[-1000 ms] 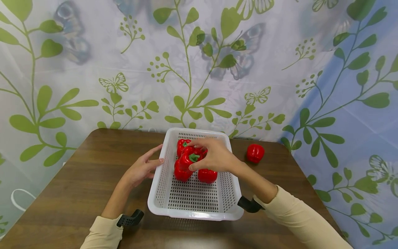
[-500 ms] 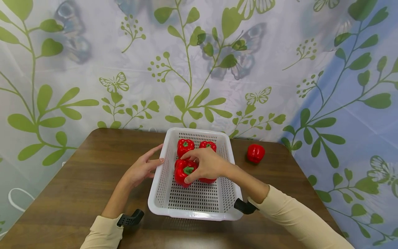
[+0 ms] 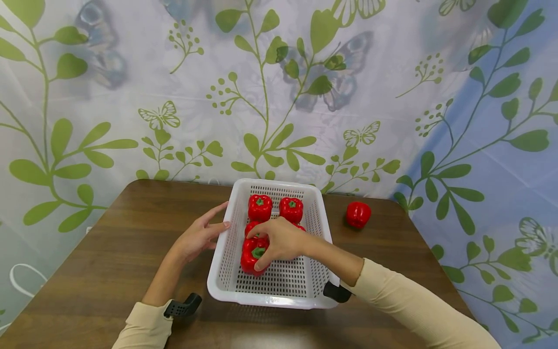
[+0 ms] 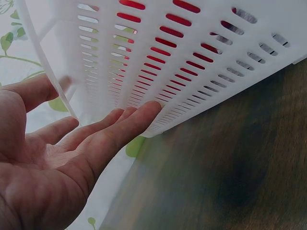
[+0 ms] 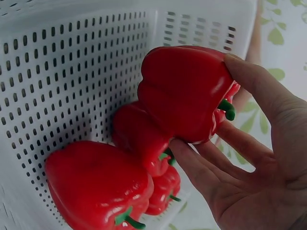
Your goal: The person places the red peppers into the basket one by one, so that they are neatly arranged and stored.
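My right hand (image 3: 285,239) pinches a shiny red bell pepper (image 3: 250,257) between thumb and fingertips, low inside the white slotted basket (image 3: 274,299). In the right wrist view this pepper (image 5: 184,88) has its green stem turned towards the palm, and it overlaps another pepper (image 5: 139,132). More red bell peppers (image 3: 260,207) stand behind it in the basket, some partly covered by the hand. At the left rim is my left hand (image 3: 201,236), its thumb over the edge. Its fingers (image 4: 120,132) lie nearly straight along the outside of the slotted wall.
A single red bell pepper (image 3: 358,214) lies on the brown wooden table (image 3: 366,281), to the right of the basket. A patterned curtain (image 3: 283,97) hangs right behind the table's far edge. A white cord loop (image 3: 28,278) shows at the far left.
My right hand has brought the held pepper towards the near left of the basket and lower, so the two back peppers now show fully. The left hand stays in place.
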The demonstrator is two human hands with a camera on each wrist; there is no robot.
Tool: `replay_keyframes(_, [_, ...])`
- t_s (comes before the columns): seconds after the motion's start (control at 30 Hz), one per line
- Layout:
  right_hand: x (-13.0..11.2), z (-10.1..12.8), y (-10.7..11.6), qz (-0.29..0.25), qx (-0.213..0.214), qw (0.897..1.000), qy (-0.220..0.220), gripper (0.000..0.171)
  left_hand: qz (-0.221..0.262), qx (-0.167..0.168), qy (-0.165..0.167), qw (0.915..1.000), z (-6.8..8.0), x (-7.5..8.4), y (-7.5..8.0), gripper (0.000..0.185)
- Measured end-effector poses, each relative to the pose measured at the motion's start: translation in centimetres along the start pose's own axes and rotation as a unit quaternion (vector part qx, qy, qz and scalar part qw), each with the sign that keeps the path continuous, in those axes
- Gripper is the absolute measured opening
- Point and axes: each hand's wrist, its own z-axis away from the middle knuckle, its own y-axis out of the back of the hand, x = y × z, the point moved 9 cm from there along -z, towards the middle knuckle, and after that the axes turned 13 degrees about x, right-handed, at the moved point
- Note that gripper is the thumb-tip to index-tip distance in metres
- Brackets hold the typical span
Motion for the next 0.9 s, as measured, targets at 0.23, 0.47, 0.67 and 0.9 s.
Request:
replay_keyframes(0.23, [0.0,-0.3,-1.5,0.007,-0.025,1.0,0.008,0.066,-0.004,0.002,0.001,1.0,0.0,-0.1,0.1,0.068])
replay_keyframes(0.47, [-0.1,-0.3,-2.2,0.003,-0.037,0.999,0.012,0.066,-0.006,0.004,0.0,1.0,-0.1,-0.1,0.1,0.068])
replay_keyframes(0.67, [0.1,-0.4,-2.8,0.025,-0.041,0.999,0.006,0.067,-0.009,0.006,-0.001,0.9999,0.0,-0.1,0.2,0.068])
replay_keyframes(0.9, [0.3,-0.3,-3.1,0.032,-0.04,0.999,-0.004,0.067,-0.004,0.004,0.003,1.0,0.0,-0.1,0.2,0.067])
